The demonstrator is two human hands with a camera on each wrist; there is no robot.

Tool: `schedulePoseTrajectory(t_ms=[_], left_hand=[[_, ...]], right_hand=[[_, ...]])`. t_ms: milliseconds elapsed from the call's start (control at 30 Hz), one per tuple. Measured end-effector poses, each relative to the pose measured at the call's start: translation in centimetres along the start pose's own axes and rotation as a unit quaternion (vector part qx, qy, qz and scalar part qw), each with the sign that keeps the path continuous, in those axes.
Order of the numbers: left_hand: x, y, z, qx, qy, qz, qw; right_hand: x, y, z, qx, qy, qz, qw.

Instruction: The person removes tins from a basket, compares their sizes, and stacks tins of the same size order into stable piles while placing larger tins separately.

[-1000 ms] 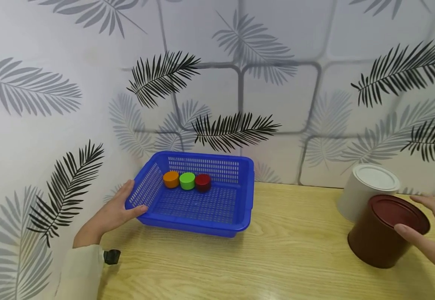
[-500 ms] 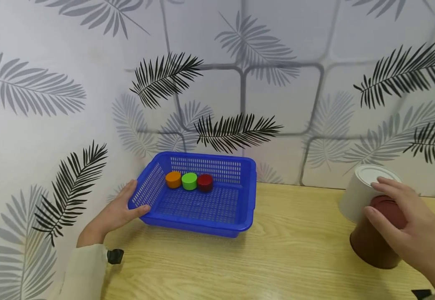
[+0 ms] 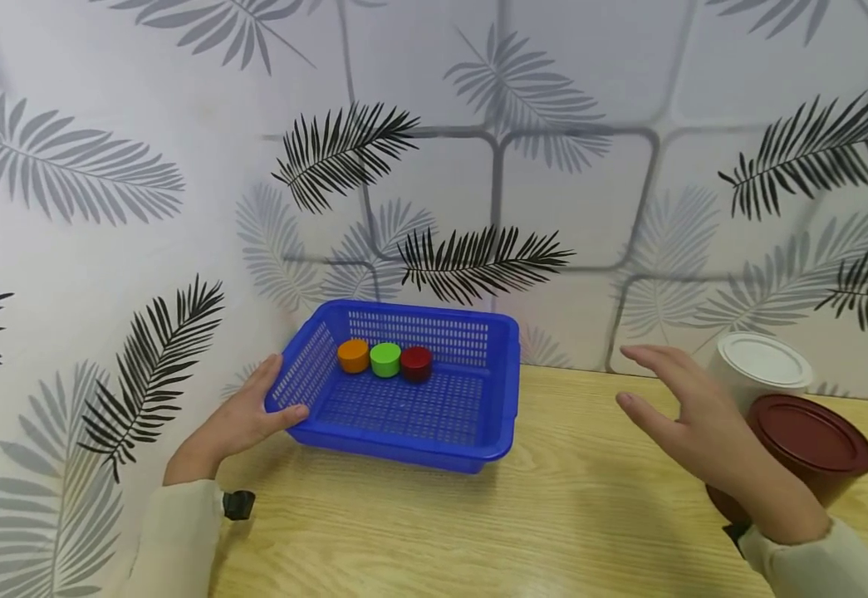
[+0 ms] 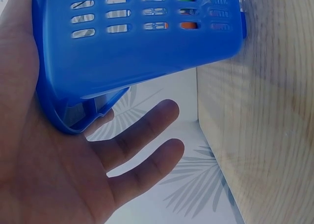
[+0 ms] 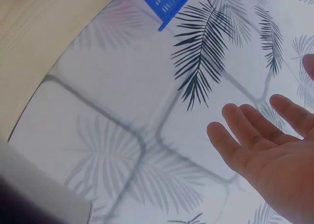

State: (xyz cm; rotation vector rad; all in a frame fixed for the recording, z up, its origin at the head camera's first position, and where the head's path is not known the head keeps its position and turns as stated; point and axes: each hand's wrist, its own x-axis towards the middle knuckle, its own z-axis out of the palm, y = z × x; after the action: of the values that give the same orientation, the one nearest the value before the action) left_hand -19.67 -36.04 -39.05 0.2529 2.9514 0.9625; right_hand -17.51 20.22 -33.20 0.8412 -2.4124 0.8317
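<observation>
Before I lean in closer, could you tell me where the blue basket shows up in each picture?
Head: the blue basket sits slightly left of centre, just below mid-height.
Left wrist: the blue basket spreads across the upper part, cut off by the top edge.
Right wrist: only a bit of the blue basket peeks in at the top edge, near the middle.
Shared landmark: the pale wooden table.

Three pieces (image 3: pixel 385 360) in basket (image 3: pixel 404 448), two canisters (image 3: pixel 811 433) on table (image 3: pixel 419 536) to its right
</observation>
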Motion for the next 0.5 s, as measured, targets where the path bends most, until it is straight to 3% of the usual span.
schedulePoseTrajectory(t_ms=[267, 500], left_hand=[[0.2, 0.1, 0.1, -0.001, 0.0, 0.0, 1.0], [-0.1, 0.1, 0.0, 0.002, 0.001, -0.003, 1.0]], right_hand=[[2.5, -1.0, 1.7, 0.029, -0.068, 0.053, 0.9959], [5.4, -2.2, 3.5, 0.041, -0.089, 0.041, 0.9943]])
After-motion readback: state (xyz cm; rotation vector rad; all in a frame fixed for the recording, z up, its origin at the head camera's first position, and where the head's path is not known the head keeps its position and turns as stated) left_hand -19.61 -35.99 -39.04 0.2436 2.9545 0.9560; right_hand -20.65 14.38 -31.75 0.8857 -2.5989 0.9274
